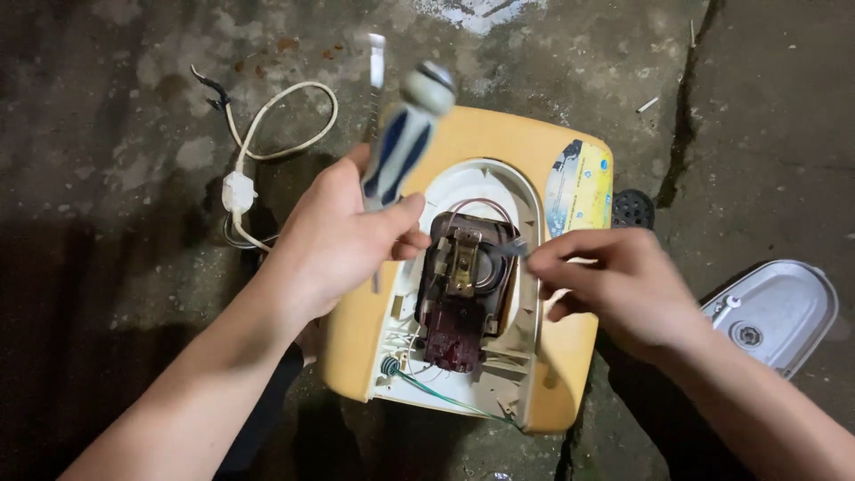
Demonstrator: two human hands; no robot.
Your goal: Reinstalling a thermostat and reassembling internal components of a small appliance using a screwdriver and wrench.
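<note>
The yellow appliance housing point(481, 142) lies on the concrete floor point(107, 107), its opened side facing up. A white inner frame point(525, 205) borders a recess, and the dark red motor assembly point(463, 294) sits in the middle of that recess, with a narrow gap to the frame on each side.

The left hand point(334, 245) is over the housing's left edge. Its fingers are curled together around the blue-and-white screwdriver handle point(405, 138), which tilts up and to the right, away from the recess; the handle is motion-blurred. The thumb tip lies just beside the motor assembly's upper left corner.

The right hand point(623, 285) is over the housing's right edge. Thumb and forefinger are pressed together, pinching a small part point(515, 251) at the right rim of the recess; what the part is cannot be told. The remaining fingers are folded under.

Green wires point(436, 392) run along the lower edge of the frame. A white power cord point(285, 116) with a plug loops on the floor beyond the left hand. A grey cover plate point(770, 312) lies on the floor to the right, apart from the housing. A crack point(681, 116) in the floor runs along the housing's right side.
</note>
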